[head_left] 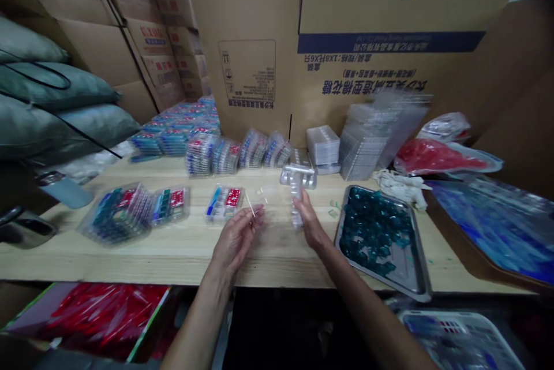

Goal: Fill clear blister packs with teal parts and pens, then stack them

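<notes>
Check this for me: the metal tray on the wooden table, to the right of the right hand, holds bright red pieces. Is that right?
Not quite: the pieces are dark teal, not red. The head view shows them in the metal tray on the wooden table, to the right of the right hand.

Clear plastic piece point(296, 198) in right hand point(307, 219) blurred; white basket point(497, 334) cut off by bottom edge.
</notes>
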Tool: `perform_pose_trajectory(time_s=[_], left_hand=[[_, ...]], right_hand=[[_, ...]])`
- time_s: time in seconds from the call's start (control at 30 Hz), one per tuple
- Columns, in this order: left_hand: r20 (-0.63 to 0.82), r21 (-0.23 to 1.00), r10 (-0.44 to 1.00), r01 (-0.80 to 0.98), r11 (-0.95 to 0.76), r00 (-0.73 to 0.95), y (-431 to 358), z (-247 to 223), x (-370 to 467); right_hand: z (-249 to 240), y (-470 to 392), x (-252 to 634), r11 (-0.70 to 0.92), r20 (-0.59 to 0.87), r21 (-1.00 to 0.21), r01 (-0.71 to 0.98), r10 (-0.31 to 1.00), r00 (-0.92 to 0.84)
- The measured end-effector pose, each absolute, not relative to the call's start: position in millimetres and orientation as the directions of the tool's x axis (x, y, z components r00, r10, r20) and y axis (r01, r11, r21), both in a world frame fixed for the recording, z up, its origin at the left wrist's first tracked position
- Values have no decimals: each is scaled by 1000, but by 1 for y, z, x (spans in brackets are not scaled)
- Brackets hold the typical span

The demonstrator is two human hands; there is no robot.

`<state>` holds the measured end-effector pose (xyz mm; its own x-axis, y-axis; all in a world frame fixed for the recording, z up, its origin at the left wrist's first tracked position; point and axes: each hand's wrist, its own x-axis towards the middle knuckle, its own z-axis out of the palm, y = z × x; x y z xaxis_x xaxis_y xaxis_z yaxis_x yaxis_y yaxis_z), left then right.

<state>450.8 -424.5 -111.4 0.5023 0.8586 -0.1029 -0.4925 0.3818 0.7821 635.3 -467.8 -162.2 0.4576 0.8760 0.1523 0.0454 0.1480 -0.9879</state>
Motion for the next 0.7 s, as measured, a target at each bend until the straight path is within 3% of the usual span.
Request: perform_pose_trajectory(time_s=[0.03, 0.1, 0.17, 0.23, 0.3, 0.37, 0.43, 0.5, 0.57, 0.6, 0.7], left_hand=[[-98, 769, 845, -499, 400, 525, -423, -108, 446], [-79, 750, 815, -505, 428, 574, -422, -104, 439], [-70, 746, 791, -494, 446, 608, -424, -101, 435], [-53, 787, 792, -462, 408, 609, -427, -100, 431], [28, 903, 821, -366, 224, 570, -430, -101, 428], [199, 980, 799, -139, -145, 568, -435, -104, 426], [289, 835, 685, 174, -522, 669, -442, -112, 433], [165, 551, 619, 449, -704, 768, -452, -125, 449], [-19, 312, 652, 624, -717, 758, -463, -142, 473], [-75, 251, 671, 665, -703, 738, -468, -151, 486], [-120, 258, 707, 710, -656, 697, -478, -169, 518]], right_hand=[[-160, -458, 648, 25, 144, -969, 244, 863, 484], [-158, -439, 670, -249, 111, -788, 563, 842, 527], [-158, -421, 685, -410, 80, -558, 722, 839, 538], [-158, -408, 693, -466, 15, -415, 781, 855, 518], [-157, -401, 695, -468, -40, -372, 802, 871, 490], [-151, -402, 695, -440, -11, -409, 799, 879, 477], [-143, -412, 692, -357, 77, -495, 792, 890, 450], [-137, -432, 687, -257, 142, -562, 786, 906, 398], [-134, -460, 685, -170, 197, -571, 803, 921, 335], [-135, -475, 687, -143, 224, -552, 821, 923, 312], [-144, -527, 707, -174, 262, -445, 879, 913, 313]])
